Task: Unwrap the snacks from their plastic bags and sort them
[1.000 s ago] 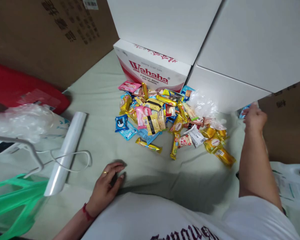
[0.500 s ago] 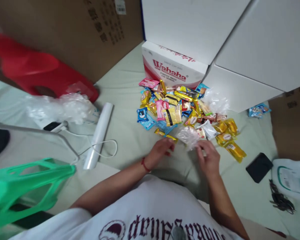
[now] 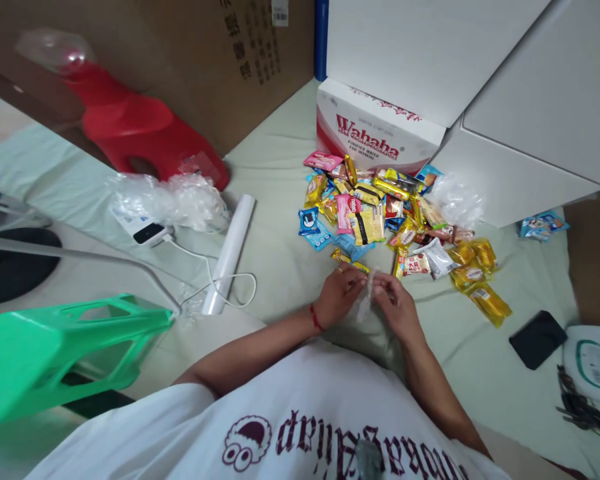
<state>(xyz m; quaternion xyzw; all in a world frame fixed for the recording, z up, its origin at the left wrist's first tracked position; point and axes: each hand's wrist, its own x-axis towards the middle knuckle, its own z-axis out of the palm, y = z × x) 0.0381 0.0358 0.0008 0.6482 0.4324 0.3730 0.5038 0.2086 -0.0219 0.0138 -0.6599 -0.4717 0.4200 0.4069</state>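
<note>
The left hand (image 3: 339, 295) and right hand (image 3: 395, 305) meet just above the pale sheet (image 3: 280, 220), both pinched on a thin clear bag (image 3: 366, 301) stretched between their fingertips. Just beyond them lies a heap of wrapped snacks (image 3: 400, 223), backed by a Wahaha box (image 3: 375, 133). A black phone (image 3: 537, 339) lies to the right.
</note>
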